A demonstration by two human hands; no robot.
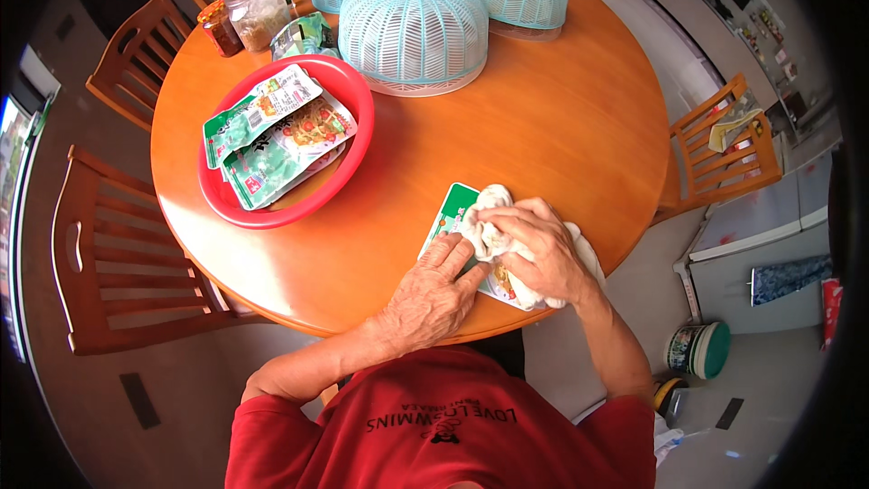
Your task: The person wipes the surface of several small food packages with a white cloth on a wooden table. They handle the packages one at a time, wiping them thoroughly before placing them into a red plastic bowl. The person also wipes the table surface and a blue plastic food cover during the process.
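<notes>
Head view: clutching one bunched white cloth (485, 237) in right hand (545, 249), atop one green-and-white packet (453, 205); laying left hand (429, 297) palm-down, unclenched, on packet, near orange table (552, 118)'s front edge. Counting one red basin (366, 113) leftward, at least two packets (267, 131) inside, three blue covers (414, 32) farther; noting open tabletop between.

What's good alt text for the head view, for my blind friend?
A person's right hand holds a bunched white cloth against a green-and-white packet on a round wooden table, while the left hand rests on the packet. To the left, a red basin holds similar packets; blue mesh food covers stand beyond.
</notes>
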